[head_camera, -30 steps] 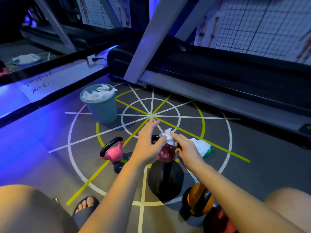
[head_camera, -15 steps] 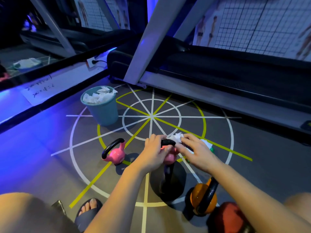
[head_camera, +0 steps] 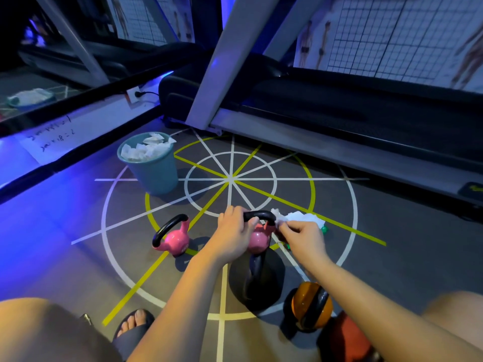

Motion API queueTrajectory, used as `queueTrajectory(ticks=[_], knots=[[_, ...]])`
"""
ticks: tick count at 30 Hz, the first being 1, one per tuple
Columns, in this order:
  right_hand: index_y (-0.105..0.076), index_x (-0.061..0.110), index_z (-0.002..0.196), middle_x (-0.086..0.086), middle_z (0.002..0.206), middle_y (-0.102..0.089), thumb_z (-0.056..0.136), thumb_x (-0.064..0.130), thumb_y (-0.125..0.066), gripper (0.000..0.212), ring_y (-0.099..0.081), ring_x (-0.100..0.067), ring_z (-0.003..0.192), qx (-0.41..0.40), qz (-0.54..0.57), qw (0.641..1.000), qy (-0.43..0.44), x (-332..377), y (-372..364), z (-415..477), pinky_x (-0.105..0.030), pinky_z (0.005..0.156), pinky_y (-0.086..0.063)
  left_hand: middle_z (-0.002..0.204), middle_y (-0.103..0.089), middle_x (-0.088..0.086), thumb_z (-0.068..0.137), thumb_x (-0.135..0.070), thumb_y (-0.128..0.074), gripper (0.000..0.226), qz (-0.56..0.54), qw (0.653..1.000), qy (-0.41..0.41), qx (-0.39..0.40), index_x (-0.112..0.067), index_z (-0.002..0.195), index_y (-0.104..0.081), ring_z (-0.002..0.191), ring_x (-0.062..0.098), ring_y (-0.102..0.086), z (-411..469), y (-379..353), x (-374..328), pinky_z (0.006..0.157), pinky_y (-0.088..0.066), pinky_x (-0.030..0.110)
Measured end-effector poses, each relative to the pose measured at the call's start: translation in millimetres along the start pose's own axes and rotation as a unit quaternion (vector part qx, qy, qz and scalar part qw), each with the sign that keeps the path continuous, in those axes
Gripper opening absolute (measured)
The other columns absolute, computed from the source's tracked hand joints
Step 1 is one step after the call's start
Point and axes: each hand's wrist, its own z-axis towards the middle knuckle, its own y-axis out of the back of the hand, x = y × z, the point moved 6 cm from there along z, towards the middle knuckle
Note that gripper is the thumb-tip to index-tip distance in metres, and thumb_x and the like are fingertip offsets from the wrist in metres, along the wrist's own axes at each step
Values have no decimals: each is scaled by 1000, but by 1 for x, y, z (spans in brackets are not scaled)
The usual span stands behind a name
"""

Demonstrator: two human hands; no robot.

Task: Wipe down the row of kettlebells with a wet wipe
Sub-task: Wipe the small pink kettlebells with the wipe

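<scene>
Kettlebell (head_camera: 258, 239) now steadied: our left hand (head_camera: 232, 234) has closed on its handle (head_camera: 261, 214), our right hand (head_camera: 303, 239) pinches the wipe (head_camera: 279, 218) there.

A second ago the left hand (head_camera: 232, 239) reached with straight fingers over the nearer pink kettlebell (head_camera: 258, 240); now it grips its black handle (head_camera: 260, 215). The right hand (head_camera: 303, 239) has slid the wet wipe (head_camera: 279, 219) from the handle's top to its right end.
</scene>
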Motion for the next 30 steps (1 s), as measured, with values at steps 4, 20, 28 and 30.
queueTrajectory(ticks=[4,20,28,30], knots=[[-73,16,70,2,56,-58,93,31,-66,29,-48,-16,57,-47,-40,991,121,32,7,-11,-32,55,-38,116,-39,-5,107,-44,-39,37,1,1000,10,1,-17,132,-45,115,15,-35,1,0,4,96,-33,30],[-71,19,83,3,65,-65,99,29,-59,23,-57,-10,61,4,-38,998,42,19,-5,3,-28,58,-47,113,-44,-3,109,-42,-34,32,-26,999,23,8,-19,128,-46,109,16,-44,-5,3,5,89,-36,31],[-66,19,69,0,65,-67,92,36,-58,29,-67,-20,67,59,-160,985,39,29,0,3,-44,68,-59,113,-51,1,109,-38,-36,32,-20,1000,12,3,-15,126,-50,107,19,-49,-4,3,3,85,-36,31],[-67,26,75,4,73,-66,88,40,-64,19,-63,-15,75,110,-268,952,101,39,-7,-10,-36,69,-55,113,-49,0,109,-37,-37,31,-17,1000,1,-2,-15,126,-51,111,20,-46,-2,0,1,90,-36,32]])
